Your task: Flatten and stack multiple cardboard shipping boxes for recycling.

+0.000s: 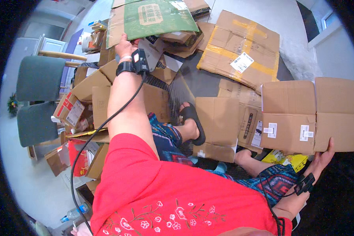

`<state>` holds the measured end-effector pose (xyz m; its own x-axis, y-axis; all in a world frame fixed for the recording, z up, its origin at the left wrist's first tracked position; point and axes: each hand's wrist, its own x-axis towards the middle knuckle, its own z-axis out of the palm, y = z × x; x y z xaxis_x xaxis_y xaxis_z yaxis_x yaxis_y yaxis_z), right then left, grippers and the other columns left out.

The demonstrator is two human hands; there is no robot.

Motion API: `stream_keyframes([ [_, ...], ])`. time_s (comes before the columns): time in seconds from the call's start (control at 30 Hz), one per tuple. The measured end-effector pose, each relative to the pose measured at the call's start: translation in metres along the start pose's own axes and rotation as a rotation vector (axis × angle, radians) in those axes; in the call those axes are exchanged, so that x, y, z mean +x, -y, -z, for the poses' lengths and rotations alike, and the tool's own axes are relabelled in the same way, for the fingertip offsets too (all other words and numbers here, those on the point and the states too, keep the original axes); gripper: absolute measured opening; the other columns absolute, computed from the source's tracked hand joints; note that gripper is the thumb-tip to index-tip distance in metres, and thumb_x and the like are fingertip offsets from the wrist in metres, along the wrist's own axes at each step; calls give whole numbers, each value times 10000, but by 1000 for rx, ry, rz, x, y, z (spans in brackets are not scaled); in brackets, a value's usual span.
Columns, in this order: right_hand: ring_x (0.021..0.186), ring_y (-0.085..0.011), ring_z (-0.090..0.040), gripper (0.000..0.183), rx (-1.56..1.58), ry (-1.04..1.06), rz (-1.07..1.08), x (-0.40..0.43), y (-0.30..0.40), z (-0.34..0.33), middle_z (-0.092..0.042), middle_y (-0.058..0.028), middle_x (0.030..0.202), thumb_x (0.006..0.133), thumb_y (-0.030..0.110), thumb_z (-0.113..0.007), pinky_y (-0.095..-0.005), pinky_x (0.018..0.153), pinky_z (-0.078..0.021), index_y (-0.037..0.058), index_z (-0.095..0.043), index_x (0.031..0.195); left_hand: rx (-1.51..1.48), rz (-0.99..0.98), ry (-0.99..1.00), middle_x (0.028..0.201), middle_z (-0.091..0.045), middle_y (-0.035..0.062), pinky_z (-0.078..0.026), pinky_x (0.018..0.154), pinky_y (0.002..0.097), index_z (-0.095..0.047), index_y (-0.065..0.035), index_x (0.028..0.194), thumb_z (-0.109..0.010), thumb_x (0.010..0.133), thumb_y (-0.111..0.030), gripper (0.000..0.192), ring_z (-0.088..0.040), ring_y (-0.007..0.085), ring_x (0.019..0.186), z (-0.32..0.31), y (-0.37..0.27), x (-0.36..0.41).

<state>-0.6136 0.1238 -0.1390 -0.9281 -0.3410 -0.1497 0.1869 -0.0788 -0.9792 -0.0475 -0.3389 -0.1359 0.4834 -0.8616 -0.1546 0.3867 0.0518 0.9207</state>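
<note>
My left hand (126, 47) reaches far forward and grips the near edge of a flattened green-printed cardboard sheet (156, 22). At the right, my right hand (321, 160) holds an unfolded brown cardboard box (289, 129) by its lower edge, thumb on the front face and fingers partly hidden behind. Two white tape tabs show on that box. Between my legs, another brown cardboard piece (216, 124) stands over a printed cardboard panel (249, 129). A large flat cardboard sheet (242, 47) with yellow tape and a label lies beyond.
Open cartons (100, 103) and a small taped box (69, 109) are heaped at my left, near a grey-green chair (39, 79). A yellow package (286, 159) lies under the right-hand box. Part of another hand (82, 230) shows beside a plastic bottle (75, 213).
</note>
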Motion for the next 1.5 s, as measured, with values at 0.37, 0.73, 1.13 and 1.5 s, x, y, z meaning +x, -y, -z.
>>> stream_keyframes([
  [0.37,959,-227,-550,396,81,-60,-29,-2,0,2,-547,-122,1095,802,187,-571,-334,835,-442,-27,-489,1125,1653,-694,-85,775,-594,102,-483,535,359,-570,-39,828,-655,658,-276,303,-584,224,662,41,-18,26],
  [0.73,930,-221,-558,413,-2,-41,107,-8,1,7,-547,-117,1078,796,172,-574,-330,775,-480,-26,-472,1144,1588,-375,145,865,-614,204,-452,680,476,-570,-34,905,-551,677,-196,280,-582,394,832,84,48,105],
  [1.13,1040,-243,-515,451,-1,-97,57,-8,-2,11,-504,-139,1152,832,161,-525,-368,881,-432,-34,-390,1216,176,1012,191,828,-590,184,-472,538,381,-493,15,1004,-500,834,-301,358,-563,280,651,-17,354,-152],
  [1.5,1001,-257,-526,465,-81,-84,109,-13,-4,-1,-501,-139,1128,809,122,-537,-379,830,-462,-29,-378,1219,248,776,217,905,-591,149,-508,537,385,-496,54,1019,-498,864,-242,333,-600,273,736,-81,341,-185],
])
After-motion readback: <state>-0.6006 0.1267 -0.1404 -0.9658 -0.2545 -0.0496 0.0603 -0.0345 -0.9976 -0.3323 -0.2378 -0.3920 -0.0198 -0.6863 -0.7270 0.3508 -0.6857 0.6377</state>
